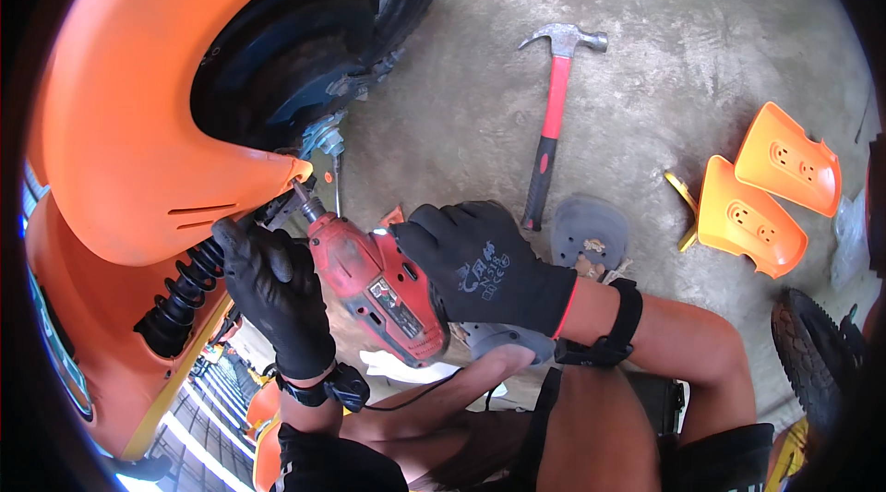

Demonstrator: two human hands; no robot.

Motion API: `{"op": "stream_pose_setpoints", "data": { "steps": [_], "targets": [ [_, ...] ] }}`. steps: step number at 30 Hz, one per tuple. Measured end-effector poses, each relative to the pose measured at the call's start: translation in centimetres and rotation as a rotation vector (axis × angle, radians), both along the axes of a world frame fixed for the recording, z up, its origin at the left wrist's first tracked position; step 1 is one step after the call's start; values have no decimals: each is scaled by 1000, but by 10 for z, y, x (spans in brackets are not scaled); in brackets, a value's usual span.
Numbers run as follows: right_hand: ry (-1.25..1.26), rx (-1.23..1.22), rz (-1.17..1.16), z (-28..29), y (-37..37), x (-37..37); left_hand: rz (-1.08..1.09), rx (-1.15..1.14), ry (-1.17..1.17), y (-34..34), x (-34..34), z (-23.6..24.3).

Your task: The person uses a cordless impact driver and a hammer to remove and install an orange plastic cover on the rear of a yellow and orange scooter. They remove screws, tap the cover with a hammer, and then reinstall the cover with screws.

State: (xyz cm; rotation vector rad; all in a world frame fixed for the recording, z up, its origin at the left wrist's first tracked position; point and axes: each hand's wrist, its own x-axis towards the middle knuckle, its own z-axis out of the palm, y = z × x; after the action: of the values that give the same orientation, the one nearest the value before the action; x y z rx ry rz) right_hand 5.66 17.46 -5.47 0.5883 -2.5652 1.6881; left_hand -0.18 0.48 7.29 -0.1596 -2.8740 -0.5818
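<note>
Your right hand (484, 261) has its grip around the red power driver (380, 282), bit (304, 199) toward eleven o'clock at the orange panel (138, 123)'s tip; your left hand (279, 294)'s hold I cannot tell. Press steadily, squarely along the bit.

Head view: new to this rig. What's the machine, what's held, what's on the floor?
There's no robot: these are a person's own gloved hands, seen from a head-worn fisheye camera looking down, so straight edges bend. The right hand grips a red power drill, its tip at a corner of an orange vehicle panel. The left hand is beside the drill's front end; whether it holds anything is unclear. On the concrete floor lie a hammer and two orange plastic parts.
</note>
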Motion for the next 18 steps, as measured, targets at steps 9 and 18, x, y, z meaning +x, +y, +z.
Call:
{"op": "stream_pose_setpoints", "data": {
  "steps": [9, 18],
  "targets": [
    [-13, -18, 18, -4, 27, 10, 132, 581, -1250, -114, 55, 34],
    [116, -42, 48, 22, 94, 25, 469, 474, -1100, -289, 187, 127]
  ]
}}
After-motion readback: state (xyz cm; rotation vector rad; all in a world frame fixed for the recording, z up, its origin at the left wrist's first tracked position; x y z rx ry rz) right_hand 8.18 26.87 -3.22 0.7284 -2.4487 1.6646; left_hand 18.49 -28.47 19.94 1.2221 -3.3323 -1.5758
